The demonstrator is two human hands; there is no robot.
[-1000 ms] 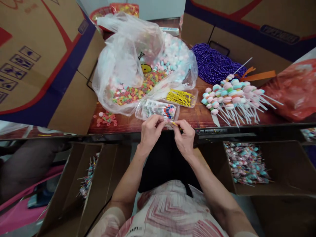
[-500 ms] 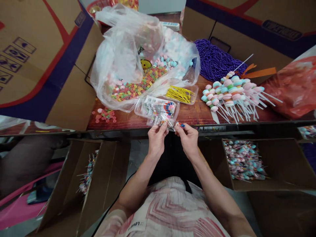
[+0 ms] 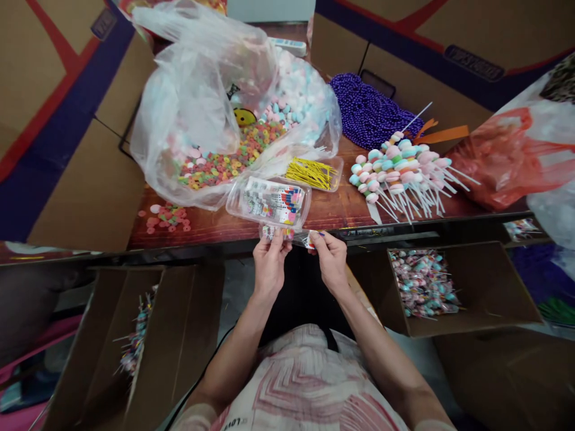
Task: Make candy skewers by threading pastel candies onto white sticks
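A small clear plastic bag (image 3: 298,237) with coloured print is stretched between my hands at the table's front edge. My left hand (image 3: 269,266) pinches its left side between thumb and fingers, and my right hand (image 3: 331,258) grips the right end the same way. Whether anything is inside the bag, I cannot make out. Just beyond my fingers, a clear plastic tray (image 3: 306,214) holds a stack of similar printed bags. Behind it sits a second tray with yellow twist ties (image 3: 311,173). To the right lies a pile of candy skewers (image 3: 399,164) on white sticks.
A large plastic bag (image 3: 148,143) of ring and pastel candies fills the back left. Loose candy rings (image 3: 168,218) lie before it. Purple bead strings (image 3: 366,111) and a red bag (image 3: 498,161) are at right. Open cartons (image 3: 489,287) with wrapped candies stand below the table.
My hands have drawn slightly apart, with the bag's film now pulled between them. It no longer overlaps the stack in the tray. The whole view has shifted a little.
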